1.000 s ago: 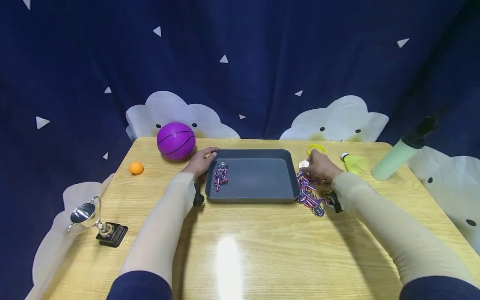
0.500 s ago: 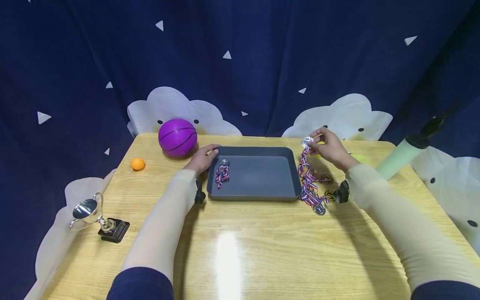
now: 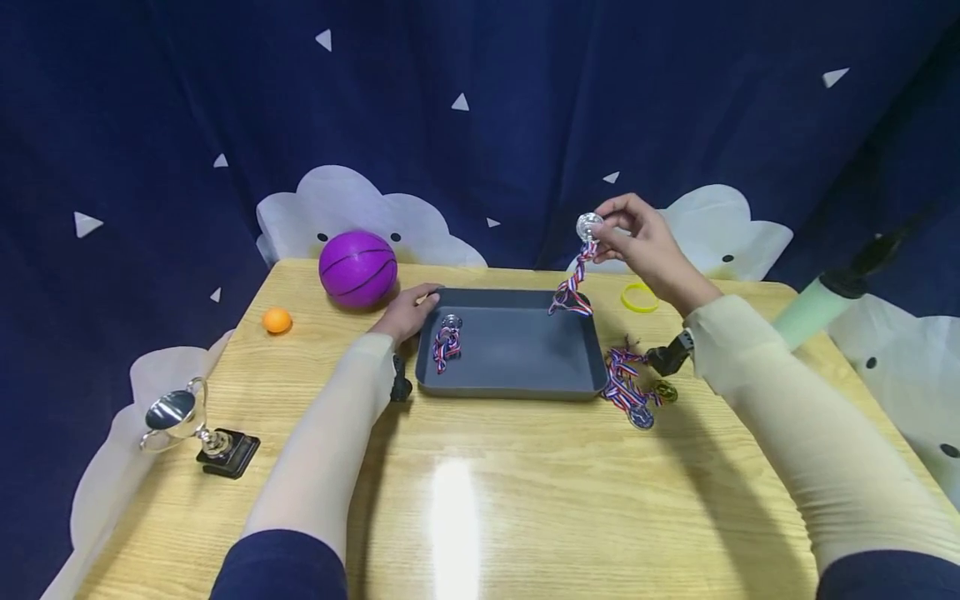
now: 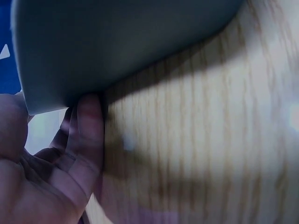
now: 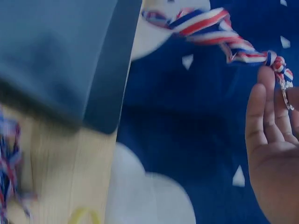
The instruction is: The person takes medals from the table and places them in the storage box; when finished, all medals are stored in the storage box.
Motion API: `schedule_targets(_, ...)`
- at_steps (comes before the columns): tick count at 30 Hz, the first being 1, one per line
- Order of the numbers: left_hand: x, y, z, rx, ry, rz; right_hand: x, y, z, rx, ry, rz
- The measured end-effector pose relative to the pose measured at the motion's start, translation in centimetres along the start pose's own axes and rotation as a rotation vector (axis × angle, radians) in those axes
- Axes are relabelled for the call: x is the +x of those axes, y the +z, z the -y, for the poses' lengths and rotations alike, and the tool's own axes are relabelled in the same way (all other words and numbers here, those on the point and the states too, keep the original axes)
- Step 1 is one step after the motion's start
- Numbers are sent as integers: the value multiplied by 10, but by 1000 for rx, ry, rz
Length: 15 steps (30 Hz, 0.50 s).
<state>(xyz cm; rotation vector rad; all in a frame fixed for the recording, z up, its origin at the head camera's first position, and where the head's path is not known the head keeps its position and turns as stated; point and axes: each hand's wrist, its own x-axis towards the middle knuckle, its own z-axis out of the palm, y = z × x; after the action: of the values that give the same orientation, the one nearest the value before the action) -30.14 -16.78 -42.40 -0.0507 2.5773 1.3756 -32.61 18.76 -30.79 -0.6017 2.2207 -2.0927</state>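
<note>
Wooden table (image 3: 570, 483), one tray (image 3: 517, 354), one silver medal (image 3: 589, 226) in right hand (image 3: 647, 248)

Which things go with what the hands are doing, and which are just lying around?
Seemingly for the job: held silver medal, grey tray, medal ribbons in tray, medals beside tray.

Seemingly lying around: purple ball, orange ball, trophy, yellow ring, bottle.

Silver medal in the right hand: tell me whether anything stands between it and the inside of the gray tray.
Nothing visible clearly does. The right hand holds the silver medal up; at most, the gray tray's far rim could catch its ribbon, which overlaps that rim in the head view.
</note>
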Motion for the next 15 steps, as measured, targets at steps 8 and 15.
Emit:
schedule_targets(8, -3, -1, -4, 12, 16, -5, 2, 68, -22, 29, 332, 241)
schedule_targets(15, -2, 0, -1, 14, 13, -13, 12, 123, -59, -144, 514, 311)
